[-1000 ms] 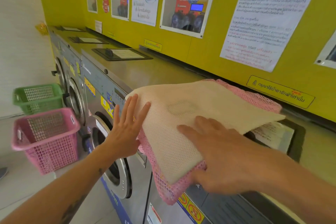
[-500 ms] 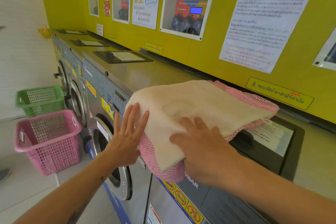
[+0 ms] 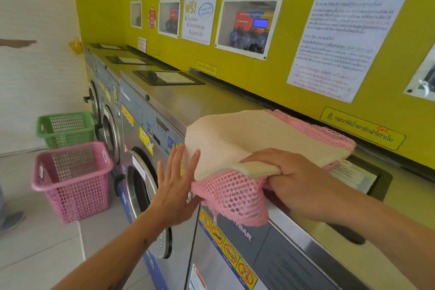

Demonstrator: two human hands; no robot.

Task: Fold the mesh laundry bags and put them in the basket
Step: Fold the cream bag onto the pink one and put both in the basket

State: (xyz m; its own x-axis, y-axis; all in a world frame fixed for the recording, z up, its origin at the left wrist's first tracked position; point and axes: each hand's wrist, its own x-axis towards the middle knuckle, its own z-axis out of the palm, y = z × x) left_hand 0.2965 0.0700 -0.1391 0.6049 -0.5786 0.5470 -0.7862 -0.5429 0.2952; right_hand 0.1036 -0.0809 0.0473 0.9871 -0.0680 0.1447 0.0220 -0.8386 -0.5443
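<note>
A folded cream mesh bag (image 3: 237, 139) lies on a folded pink mesh bag (image 3: 233, 198) at the front edge of a washing machine's top (image 3: 202, 103). The pink bag's near corner droops over the machine's front. My right hand (image 3: 292, 179) grips the near edge of both bags, thumb on top of the cream one. My left hand (image 3: 174, 186) is flat with straight fingers, its fingertips touching the left edge of the stack. A pink basket (image 3: 73, 179) stands on the floor to the left, with a green basket (image 3: 66, 128) behind it.
A row of steel front-loading washers (image 3: 141, 186) runs along the yellow wall (image 3: 270, 77) with posters. Black lidded trays (image 3: 169, 77) sit on the machine tops. Someone's shoe (image 3: 11, 220) shows at the far left on the tiled floor.
My right hand went from lying flat on the cream bag to gripping the stack's near edge and lifting it. The pink corner now hangs lower over the machine front. My left hand stayed at the left edge.
</note>
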